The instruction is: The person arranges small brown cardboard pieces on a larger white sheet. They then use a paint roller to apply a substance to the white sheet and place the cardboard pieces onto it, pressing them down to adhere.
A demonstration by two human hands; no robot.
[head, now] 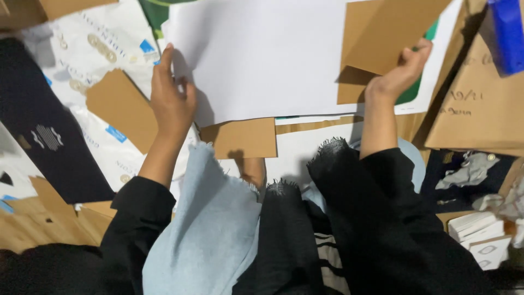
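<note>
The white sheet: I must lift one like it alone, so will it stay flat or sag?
The white sheet looks thin and wide, so it would likely sag between grips. The left hand is at its edge, the right hand on brown card. It is probably light and creases easily.
</note>
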